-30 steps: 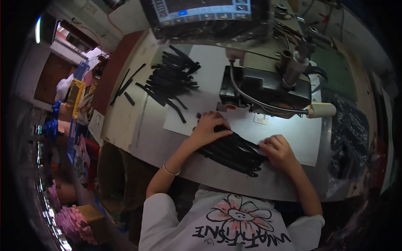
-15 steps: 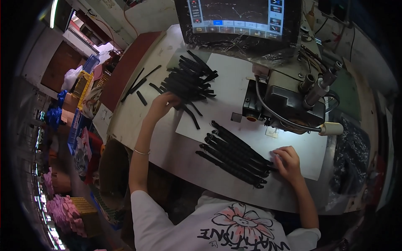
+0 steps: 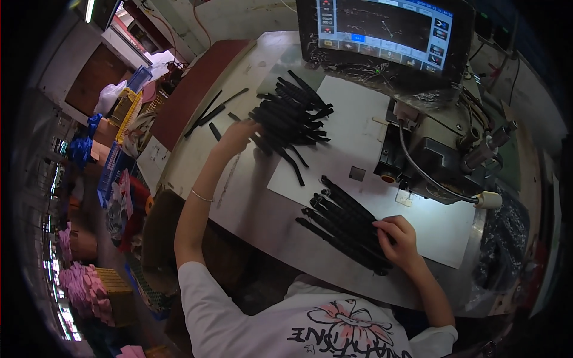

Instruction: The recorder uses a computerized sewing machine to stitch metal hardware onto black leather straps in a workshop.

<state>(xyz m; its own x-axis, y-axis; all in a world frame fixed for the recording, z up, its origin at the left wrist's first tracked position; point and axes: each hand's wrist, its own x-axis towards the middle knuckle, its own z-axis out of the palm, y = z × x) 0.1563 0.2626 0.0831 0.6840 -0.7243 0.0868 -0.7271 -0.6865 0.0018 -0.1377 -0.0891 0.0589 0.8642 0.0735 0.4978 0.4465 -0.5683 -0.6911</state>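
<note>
A loose heap of black fabric strips point(image 3: 292, 113) lies on the far left part of the worktable. My left hand point(image 3: 240, 135) is at the heap's near-left edge, fingers closed around a dark strip point(image 3: 261, 144) that looks smeared by motion. Closer to me, a second group of black strips point(image 3: 343, 224) lies side by side, slanting down to the right, with gathered-looking surfaces. My right hand point(image 3: 399, 240) rests at the right end of this group. Its thumb and forefinger are bent together over a strip's end; the fingers partly hide that end.
A black sewing-type machine head point(image 3: 430, 158) with a flexible metal hose and lit work area stands on the right. Behind it is a plastic-wrapped screen point(image 3: 388, 30). A few single strips point(image 3: 206, 113) lie far left. Dark plastic-wrapped material point(image 3: 507, 227) sits at the right edge.
The whole view has shifted, so the table things appear further right. My left hand has drawn slightly back from the heap; my right hand has moved left over the strips' ends.
</note>
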